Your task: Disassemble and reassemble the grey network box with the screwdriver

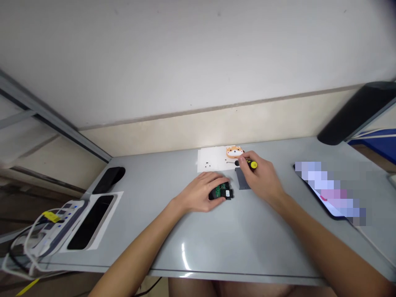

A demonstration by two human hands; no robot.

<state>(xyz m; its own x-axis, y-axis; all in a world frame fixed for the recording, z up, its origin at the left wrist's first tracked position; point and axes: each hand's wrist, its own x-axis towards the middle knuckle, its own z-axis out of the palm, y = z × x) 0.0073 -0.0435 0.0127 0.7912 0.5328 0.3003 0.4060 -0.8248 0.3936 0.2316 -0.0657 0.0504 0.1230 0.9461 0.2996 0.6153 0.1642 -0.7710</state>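
Observation:
My left hand (202,192) is closed around a small black device (227,193) on the table, its green circuit board exposed between thumb and fingers. In my right hand (261,177) is a screwdriver (252,164) with a black and yellow handle, its thin shaft pointing left above a white sheet of paper (202,159). A flat dark grey panel (241,179) lies partly under my right hand. Several tiny dark screws (208,165) rest on the paper. Just behind the screwdriver sits an orange and white animal-face case (234,152).
At left, a black phone (91,222) lies on white paper beside a power strip (63,227) with cables. A black object (107,180) sits behind them. A lit, pixelated tablet-like screen (328,192) lies at right. A black cylinder (355,111) leans at the back right.

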